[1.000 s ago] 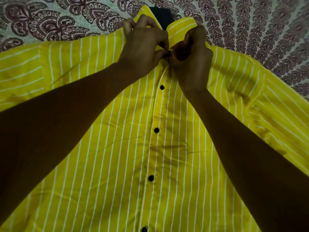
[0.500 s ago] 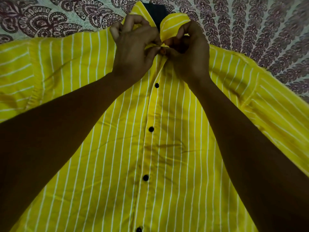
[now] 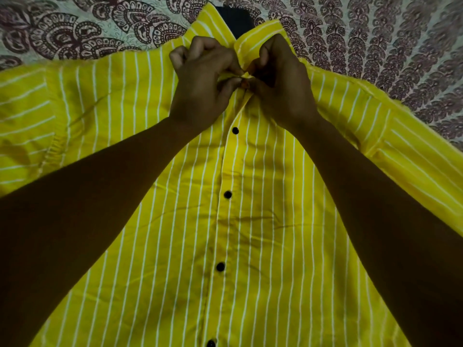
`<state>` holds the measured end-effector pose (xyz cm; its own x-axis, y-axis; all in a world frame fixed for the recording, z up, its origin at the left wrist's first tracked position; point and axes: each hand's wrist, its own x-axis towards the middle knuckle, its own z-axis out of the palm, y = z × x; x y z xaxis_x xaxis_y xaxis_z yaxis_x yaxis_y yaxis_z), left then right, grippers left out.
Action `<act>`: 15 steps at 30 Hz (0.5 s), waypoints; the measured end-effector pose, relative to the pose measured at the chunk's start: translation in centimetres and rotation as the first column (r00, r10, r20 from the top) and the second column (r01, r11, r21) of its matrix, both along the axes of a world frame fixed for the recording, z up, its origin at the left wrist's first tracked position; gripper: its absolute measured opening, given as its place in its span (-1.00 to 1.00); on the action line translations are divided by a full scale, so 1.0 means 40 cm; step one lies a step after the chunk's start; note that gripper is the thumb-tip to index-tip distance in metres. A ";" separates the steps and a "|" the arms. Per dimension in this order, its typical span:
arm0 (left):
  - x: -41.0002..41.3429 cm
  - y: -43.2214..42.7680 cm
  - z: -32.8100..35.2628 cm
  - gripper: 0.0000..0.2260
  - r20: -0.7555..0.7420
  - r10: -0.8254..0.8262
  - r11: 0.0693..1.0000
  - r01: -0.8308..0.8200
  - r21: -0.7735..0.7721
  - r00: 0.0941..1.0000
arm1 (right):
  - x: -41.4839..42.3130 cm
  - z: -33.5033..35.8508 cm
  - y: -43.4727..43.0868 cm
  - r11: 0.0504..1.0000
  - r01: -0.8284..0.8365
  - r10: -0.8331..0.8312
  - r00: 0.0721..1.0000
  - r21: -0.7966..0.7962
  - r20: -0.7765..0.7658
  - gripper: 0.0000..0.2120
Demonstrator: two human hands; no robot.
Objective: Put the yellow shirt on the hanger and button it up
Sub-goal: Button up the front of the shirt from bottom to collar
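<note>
At the upper centre of the frame, your left hand (image 3: 200,86) and right hand (image 3: 283,83), fingers curled, both pinch the yellow shirt (image 3: 250,221) at its collar, the shirt spread across the patterned bedsheet (image 3: 75,28).

One head-worn wide-angle view looks forward and steeply down onto the yellow shirt (image 3: 250,221), from over its lower front toward its collar (image 3: 213,23). It sits close: the shirt fills most of the frame, cut off at the left, right and bottom edges. Beyond the collar, patterned cloth (image 3: 87,33) spans the top edge.
</note>
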<state>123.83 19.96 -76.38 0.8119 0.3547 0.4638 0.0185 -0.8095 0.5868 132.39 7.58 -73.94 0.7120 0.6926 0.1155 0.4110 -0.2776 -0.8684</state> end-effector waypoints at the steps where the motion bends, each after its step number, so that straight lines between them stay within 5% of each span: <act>1: 0.000 -0.001 0.001 -0.86 0.014 -0.010 1.000 0.010 -0.018 1.000 | -0.002 0.000 0.000 1.000 0.012 -0.012 1.000 0.014 -0.003 -0.59; 15: -0.001 -0.007 -0.006 -0.84 0.036 -0.060 0.996 0.058 0.063 0.998 | -0.036 0.004 -0.008 0.980 0.199 -0.198 0.946 0.024 0.258 -0.58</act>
<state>123.78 19.67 -76.62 0.8121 0.2763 0.5139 -0.0515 -0.8434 0.5349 130.96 7.27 -73.79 0.7813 0.5409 0.3116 0.5569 -0.3784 -0.7394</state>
